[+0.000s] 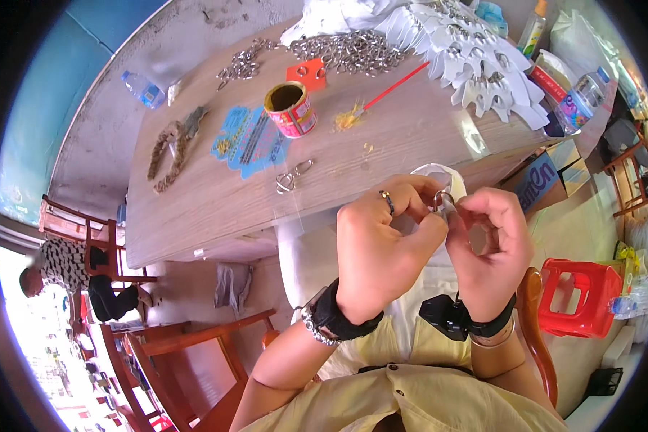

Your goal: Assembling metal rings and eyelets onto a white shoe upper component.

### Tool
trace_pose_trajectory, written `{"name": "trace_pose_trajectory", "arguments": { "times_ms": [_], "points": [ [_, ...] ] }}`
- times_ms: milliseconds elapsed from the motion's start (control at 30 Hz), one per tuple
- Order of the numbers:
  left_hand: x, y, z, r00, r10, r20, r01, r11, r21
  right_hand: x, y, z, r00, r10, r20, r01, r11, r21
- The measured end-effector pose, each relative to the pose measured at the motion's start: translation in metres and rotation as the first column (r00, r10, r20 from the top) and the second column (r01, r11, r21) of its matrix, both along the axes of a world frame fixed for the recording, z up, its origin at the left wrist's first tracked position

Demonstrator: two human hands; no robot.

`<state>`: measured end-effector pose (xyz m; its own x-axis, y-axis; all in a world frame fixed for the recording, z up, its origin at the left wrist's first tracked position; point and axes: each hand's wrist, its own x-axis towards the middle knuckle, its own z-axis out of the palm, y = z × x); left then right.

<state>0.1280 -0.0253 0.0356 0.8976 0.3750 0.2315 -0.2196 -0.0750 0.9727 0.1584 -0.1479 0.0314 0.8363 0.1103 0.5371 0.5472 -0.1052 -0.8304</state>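
My left hand and my right hand meet in front of my chest, both pinching a small metal ring clasp fixed to a white flat piece. A ring sits on a finger of my left hand, and both wrists carry black bands. Two loose metal clasps lie on the wooden table just beyond my hands. At the table's far edge lie a heap of metal clasps and a stack of white pieces with clasps.
On the table stand a red open can, a blue printed sheet, a red card, a red stick and water bottles. A red plastic stool stands at right. Another person sits at left by wooden chairs.
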Motion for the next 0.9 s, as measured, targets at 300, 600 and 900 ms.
{"name": "trace_pose_trajectory", "arguments": {
  "times_ms": [300, 600, 900],
  "points": [
    [0.014, -0.008, 0.02, 0.992, -0.006, 0.123, -0.009, 0.992, 0.122, 0.01, -0.007, 0.016, 0.997, -0.056, 0.057, 0.059, 0.997, -0.053],
    [0.03, -0.014, 0.028, 0.959, -0.213, 0.187, 0.208, 0.977, 0.046, 0.008, -0.026, 0.037, 0.996, -0.085, -0.004, 0.085, 0.995, -0.047],
    [0.043, -0.014, 0.034, 0.901, -0.425, 0.085, 0.432, 0.895, -0.111, 0.009, -0.027, 0.044, 0.98, -0.198, 0.001, 0.197, 0.978, -0.061]
  ]
}}
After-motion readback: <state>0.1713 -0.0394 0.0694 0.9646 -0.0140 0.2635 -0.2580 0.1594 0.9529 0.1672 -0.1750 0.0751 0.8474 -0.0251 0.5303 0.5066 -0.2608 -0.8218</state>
